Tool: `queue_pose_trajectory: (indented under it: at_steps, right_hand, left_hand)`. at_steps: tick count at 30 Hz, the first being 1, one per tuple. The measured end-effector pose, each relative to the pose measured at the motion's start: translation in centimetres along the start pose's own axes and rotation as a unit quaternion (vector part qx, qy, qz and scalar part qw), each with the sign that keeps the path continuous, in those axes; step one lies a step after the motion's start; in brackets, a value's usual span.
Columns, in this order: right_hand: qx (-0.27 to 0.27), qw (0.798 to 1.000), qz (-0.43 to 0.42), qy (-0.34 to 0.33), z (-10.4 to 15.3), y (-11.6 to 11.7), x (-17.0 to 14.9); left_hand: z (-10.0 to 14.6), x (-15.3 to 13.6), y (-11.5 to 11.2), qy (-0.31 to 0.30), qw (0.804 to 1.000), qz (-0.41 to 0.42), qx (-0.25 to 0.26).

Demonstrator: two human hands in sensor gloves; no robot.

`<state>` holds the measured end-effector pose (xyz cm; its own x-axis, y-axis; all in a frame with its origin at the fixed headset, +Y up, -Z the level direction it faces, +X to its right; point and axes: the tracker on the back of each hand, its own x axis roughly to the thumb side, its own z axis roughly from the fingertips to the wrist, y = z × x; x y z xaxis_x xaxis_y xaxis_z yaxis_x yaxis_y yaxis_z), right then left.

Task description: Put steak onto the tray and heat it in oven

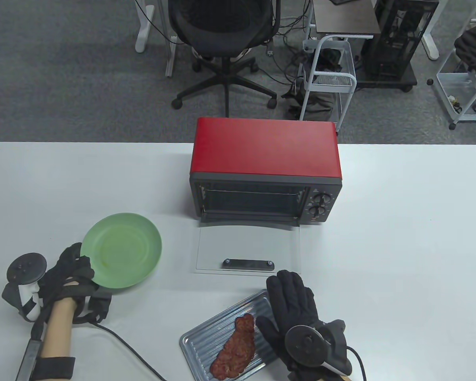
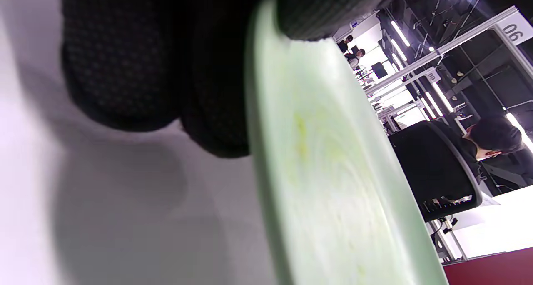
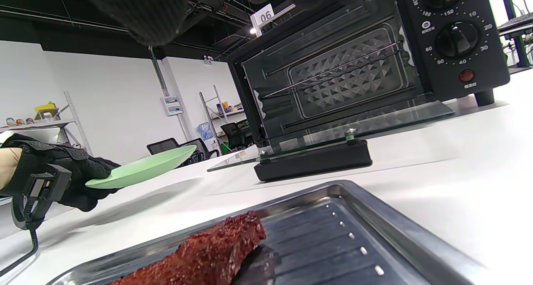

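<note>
Table view: the oven is shown with its door lowered. Next, the steak is already laid on the tray; loading and heating remain. The plate is gripped by the left hand. The right hand is rested on the tray, fingers straight.

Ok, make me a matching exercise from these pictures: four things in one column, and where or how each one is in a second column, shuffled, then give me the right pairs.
Things:
1. steak
2. green plate
3. oven door
4. right hand

States:
A. folded down flat on the table, open
B. held by its edge in the left hand, off the table
C. lying on the metal tray
D. fingers straight, resting over the tray's right side

Pairs: 1-C, 2-B, 3-A, 4-D
</note>
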<state>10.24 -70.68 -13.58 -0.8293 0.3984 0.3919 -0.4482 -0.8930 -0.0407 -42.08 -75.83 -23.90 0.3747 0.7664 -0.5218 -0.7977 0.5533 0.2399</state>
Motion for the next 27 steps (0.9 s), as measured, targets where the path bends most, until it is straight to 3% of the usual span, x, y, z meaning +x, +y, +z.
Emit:
queue_pose_trajectory:
  at_steps: [27]
  right_hand:
    - [-0.003, 1.000, -0.001, -0.001, 0.1, 0.0, 0.0]
  left_hand:
    - [0.1, 0.1, -1.5, 0.034, 0.997, -0.060, -0.021]
